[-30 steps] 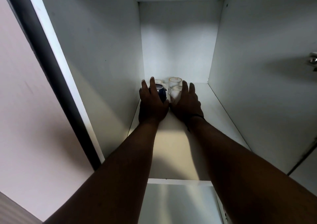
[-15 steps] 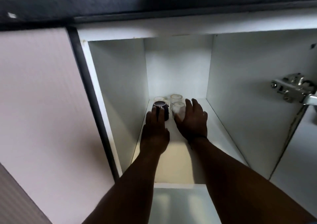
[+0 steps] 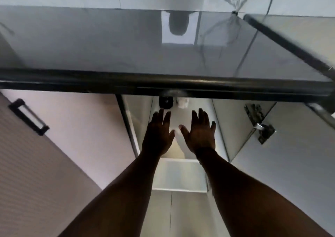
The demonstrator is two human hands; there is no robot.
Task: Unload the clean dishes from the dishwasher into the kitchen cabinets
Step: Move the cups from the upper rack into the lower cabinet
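**While both hands hang empty, the cups sit at the back of the cabinet**

Below the dark countertop edge (image 3: 163,84), the white cabinet shelf (image 3: 181,117) holds a dark mug (image 3: 165,102) and a pale cup (image 3: 183,103) side by side at the rear — both half hidden by that edge and blurred. Left hand (image 3: 158,134) and right hand (image 3: 200,134) hover in front of them, fingers straight and spread, holding nothing, clear of both. A metal hinge (image 3: 259,122) shows on the right — beside the open door.
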